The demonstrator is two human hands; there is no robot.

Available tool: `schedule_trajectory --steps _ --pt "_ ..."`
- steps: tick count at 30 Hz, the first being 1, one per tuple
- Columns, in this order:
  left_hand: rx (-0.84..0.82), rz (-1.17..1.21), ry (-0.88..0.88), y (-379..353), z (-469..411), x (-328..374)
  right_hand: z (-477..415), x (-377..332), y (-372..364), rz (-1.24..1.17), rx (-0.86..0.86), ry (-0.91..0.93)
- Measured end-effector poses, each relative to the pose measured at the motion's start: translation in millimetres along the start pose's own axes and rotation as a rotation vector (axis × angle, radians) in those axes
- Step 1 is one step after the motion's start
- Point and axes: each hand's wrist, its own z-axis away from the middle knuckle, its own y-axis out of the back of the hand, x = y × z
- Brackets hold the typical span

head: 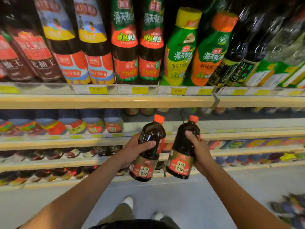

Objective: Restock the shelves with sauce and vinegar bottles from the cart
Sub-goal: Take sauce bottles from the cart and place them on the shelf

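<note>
I hold two dark sauce bottles with orange caps and red labels in front of the shelves. My left hand [137,150] grips the left bottle [148,152] around its middle. My right hand [198,149] grips the right bottle [183,149] from its right side, thumb across the shoulder. Both bottles are upright, slightly tilted, side by side and apart from the shelves. Behind them, the second shelf [231,124] shows a bare stretch to the right of a row of blue-topped bottles [92,123].
The top shelf [105,101] carries tall sauce bottles [125,43] with yellow price tags below. Lower shelves [49,162] hold rows of smaller bottles. More bottles [290,209] lie blurred at the bottom right. Grey floor and my white shoes [128,202] are below.
</note>
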Motion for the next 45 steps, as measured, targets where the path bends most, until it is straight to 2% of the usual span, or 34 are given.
schedule_trajectory --steps 5,9,13,17,24,28,30,33,35,39,45 --pt "0.152 0.060 -0.025 -14.6 18.2 -12.9 -10.2 2.2 8.1 0.048 -0.159 -0.028" --pt "0.197 0.110 -0.042 -21.5 29.5 -20.3 -19.5 7.4 10.5 0.085 -0.270 -0.008" --pt "0.270 0.120 -0.052 -22.0 38.5 -25.1 -25.3 9.3 6.3 0.228 -0.309 0.052" --pt "0.320 0.127 -0.079 -17.8 46.9 -28.1 -37.8 2.1 -2.0 0.537 -0.303 0.220" --pt "0.378 0.147 -0.146 -5.2 53.2 -27.2 -62.0 -24.0 -27.5 0.867 -0.457 0.536" --pt "0.432 0.159 -0.144 2.5 52.9 -30.0 -71.6 -35.8 -41.2 1.220 -0.548 0.798" --pt "0.448 0.170 -0.144 7.3 52.6 -31.9 -83.2 -33.2 -43.2 1.340 -0.542 0.845" --pt "0.453 0.175 -0.151 11.7 51.8 -34.4 -98.2 -23.2 -41.7 1.357 -0.470 0.809" --pt "0.456 0.194 -0.148 13.7 51.8 -36.3 -102.5 -19.5 -39.9 1.241 -0.444 0.750" --pt "0.460 0.219 -0.140 18.9 52.9 -38.1 -114.7 -16.5 -36.0 0.979 -0.385 0.572" --pt "0.488 0.235 -0.115 29.2 48.0 -45.7 -133.7 -24.0 -29.9 0.894 -0.210 0.231"
